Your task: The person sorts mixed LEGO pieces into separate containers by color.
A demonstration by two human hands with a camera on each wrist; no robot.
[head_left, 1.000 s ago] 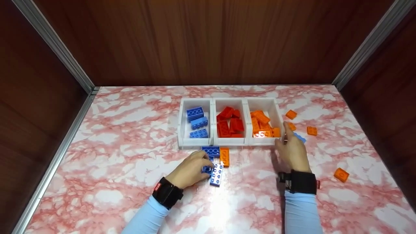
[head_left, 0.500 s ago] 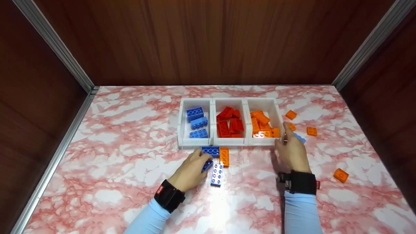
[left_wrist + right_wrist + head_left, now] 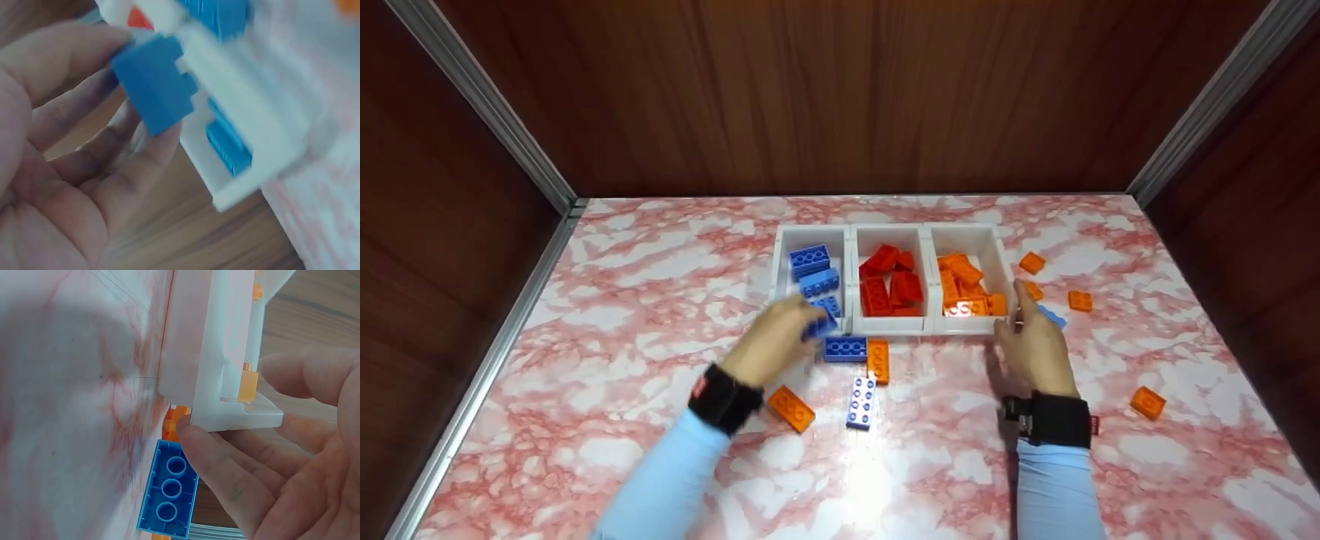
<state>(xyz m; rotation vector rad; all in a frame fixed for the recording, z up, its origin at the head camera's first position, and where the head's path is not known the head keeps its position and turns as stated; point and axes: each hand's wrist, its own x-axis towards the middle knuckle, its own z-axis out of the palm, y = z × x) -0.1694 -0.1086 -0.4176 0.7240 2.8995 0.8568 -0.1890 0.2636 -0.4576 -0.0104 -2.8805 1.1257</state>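
Observation:
My left hand (image 3: 776, 337) pinches a blue toy brick (image 3: 154, 84) between thumb and fingertips. It is at the front rim of the left compartment of the white tray (image 3: 889, 325), where several blue bricks lie. My right hand (image 3: 1035, 349) holds the tray's front right corner, with the thumb at the front and the fingers along the outer side wall. Just beyond these fingers a light-blue brick (image 3: 169, 489) lies on the table. In front of the tray are a blue brick (image 3: 845, 349), an orange brick (image 3: 878, 361) and a blue brick with shiny studs (image 3: 861, 403).
Red bricks (image 3: 891, 283) fill part of the middle compartment, orange bricks (image 3: 960, 279) the right one. Another orange brick (image 3: 791, 409) lies by the left wrist. Several small orange bricks (image 3: 1080, 301) are scattered right of the tray. Wood panels (image 3: 840, 97) surround the table.
My left hand has picked a blue brick off the table and carried it up and left to the tray's left compartment, uncovering an orange brick. The right hand has stayed at the corner.

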